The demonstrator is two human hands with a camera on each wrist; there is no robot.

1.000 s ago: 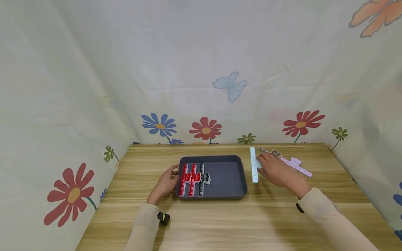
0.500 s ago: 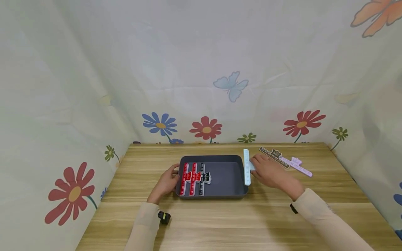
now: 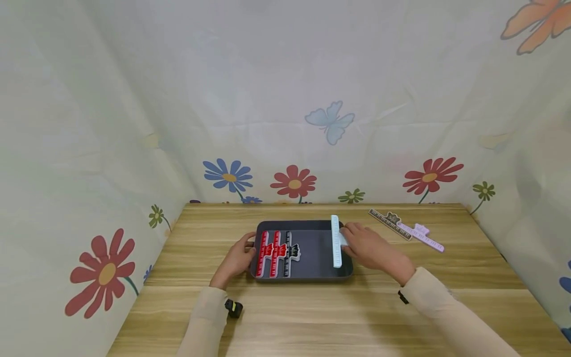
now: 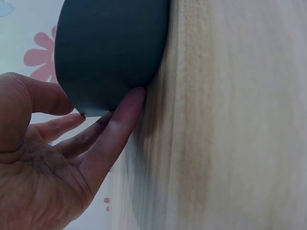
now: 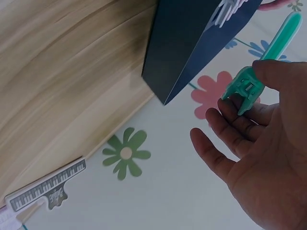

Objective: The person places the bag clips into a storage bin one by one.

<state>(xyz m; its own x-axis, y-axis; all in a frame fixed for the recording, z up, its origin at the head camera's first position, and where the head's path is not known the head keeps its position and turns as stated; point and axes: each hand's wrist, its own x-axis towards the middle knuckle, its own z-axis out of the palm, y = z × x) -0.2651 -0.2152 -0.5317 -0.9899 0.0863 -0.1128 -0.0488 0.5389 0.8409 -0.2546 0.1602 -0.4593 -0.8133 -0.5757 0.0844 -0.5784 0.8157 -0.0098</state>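
Note:
In the head view, my left hand (image 3: pixel 236 258) touches the left side of a dark grey tray (image 3: pixel 308 280), its fingers against the outer wall (image 4: pixel 110 57) in the left wrist view. My right hand (image 3: pixel 372 248) pinches a light blue piano-key clip (image 3: pixel 336 243) by its handle, above the tray's right part. The right wrist view shows this clip (image 5: pixel 280 40) from its spring side, between thumb and fingers. Two red piano-key clips (image 3: pixel 262 258) and a black piano-key clip (image 3: pixel 287 258) lie side by side in the tray's left half.
Right of the tray, a dark brown piano-key clip (image 3: pixel 385 221) and a lilac piano-key clip (image 3: pixel 424 237) lie end to end on the wooden table (image 3: pixel 312 317). A flower-printed white curtain (image 3: pixel 250 99) stands behind the table and along its sides.
My right hand has carried the light blue clip leftward, from beside the tray to above its right part, uncovering more of the brown clip. My left hand stays at the tray.

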